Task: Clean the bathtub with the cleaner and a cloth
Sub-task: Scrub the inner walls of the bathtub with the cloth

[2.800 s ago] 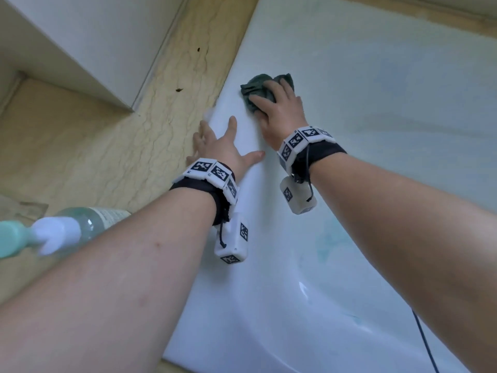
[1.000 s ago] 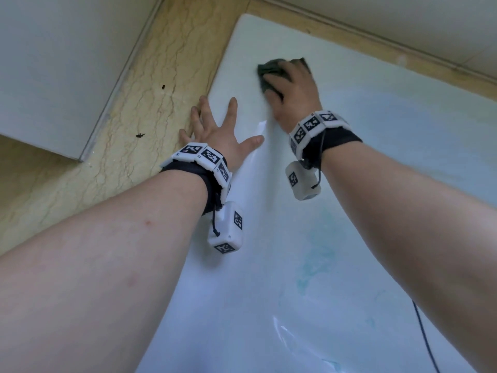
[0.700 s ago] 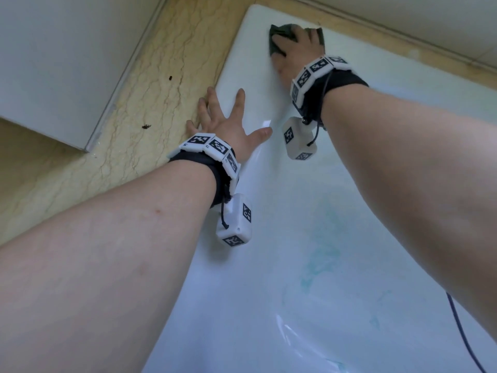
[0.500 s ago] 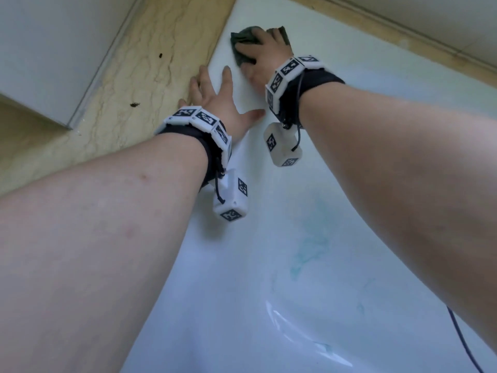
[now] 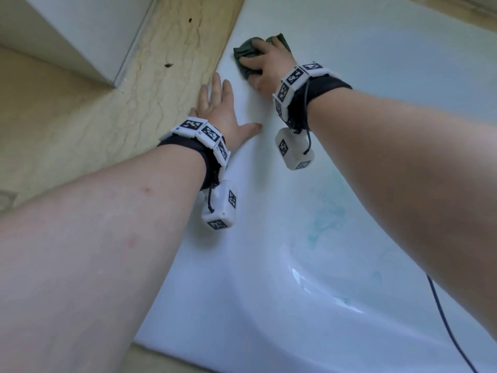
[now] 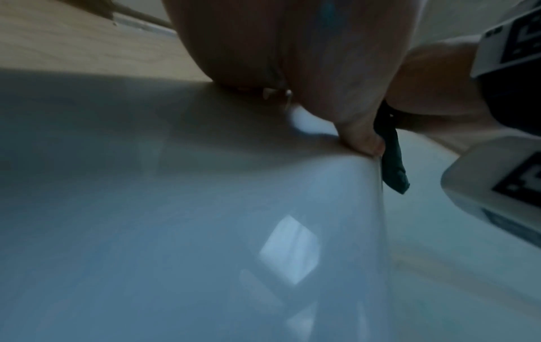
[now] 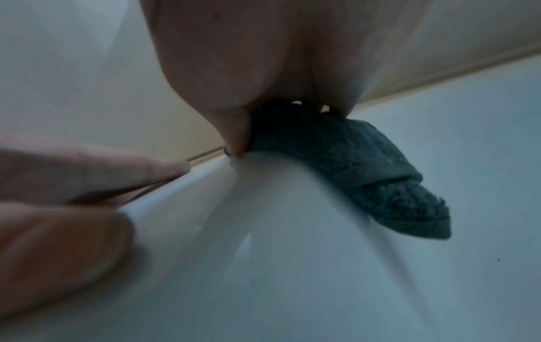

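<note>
A crumpled dark green cloth (image 5: 246, 53) lies on the white bathtub's (image 5: 269, 265) flat rim near its left edge. My right hand (image 5: 265, 64) lies on top of it, fingers curved over the bunch and thumb against its side. The right wrist view shows the cloth (image 7: 351, 166) sticking out from under the palm. My left hand (image 5: 223, 111) rests flat on the rim just below, fingers spread, holding nothing. Teal cleaner streaks (image 5: 325, 222) run down the tub's inner wall. The cleaner bottle is out of view.
A beige marbled ledge (image 5: 121, 103) borders the tub on the left, with dark specks (image 5: 169, 65) on it. Above it stands a white panel (image 5: 75, 30). A black cable (image 5: 451, 332) hangs at the lower right inside the tub.
The right hand slid the cloth up the rim toward the far corner, then back down toward the left hand. The left hand stayed planted. The spray bottle has left the view.
</note>
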Motion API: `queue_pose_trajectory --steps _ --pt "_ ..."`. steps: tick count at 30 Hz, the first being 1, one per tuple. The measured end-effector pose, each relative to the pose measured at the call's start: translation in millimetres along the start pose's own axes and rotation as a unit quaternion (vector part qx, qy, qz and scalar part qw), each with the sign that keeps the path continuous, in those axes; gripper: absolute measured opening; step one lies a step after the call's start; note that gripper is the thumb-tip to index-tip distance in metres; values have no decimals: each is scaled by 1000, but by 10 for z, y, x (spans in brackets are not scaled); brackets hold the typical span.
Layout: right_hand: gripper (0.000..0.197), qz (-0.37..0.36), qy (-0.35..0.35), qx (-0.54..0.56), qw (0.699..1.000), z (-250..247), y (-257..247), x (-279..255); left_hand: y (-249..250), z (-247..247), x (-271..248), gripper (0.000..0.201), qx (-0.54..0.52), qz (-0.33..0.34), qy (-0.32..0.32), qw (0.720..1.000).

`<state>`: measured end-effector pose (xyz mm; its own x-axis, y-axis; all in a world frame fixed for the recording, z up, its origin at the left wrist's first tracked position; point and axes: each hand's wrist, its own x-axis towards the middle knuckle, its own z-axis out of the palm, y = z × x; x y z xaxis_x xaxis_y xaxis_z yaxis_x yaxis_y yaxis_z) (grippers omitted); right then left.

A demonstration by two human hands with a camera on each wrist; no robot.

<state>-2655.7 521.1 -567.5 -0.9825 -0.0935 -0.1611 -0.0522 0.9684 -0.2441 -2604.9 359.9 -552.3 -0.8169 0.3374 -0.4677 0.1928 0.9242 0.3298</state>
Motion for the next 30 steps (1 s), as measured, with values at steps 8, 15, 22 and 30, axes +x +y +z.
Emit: queue_pose_trajectory --steps 8,15,22,30 --pt "44 34 -51 14 998 74 -438 -406 -324 35 -556 100 45 35 -44 997" --pt "43 84 -57 35 994 207 -860 -840 -544 -24 -871 78 90 69 -93 989" --pt "46 139 -97 71 983 297 -1383 -1443 -643 -85 -1345 47 57 72 -96 991" --pt "49 237 -147 178 944 516 -2251 -2525 -712 0 -1848 46 -73 -9 -80 994"
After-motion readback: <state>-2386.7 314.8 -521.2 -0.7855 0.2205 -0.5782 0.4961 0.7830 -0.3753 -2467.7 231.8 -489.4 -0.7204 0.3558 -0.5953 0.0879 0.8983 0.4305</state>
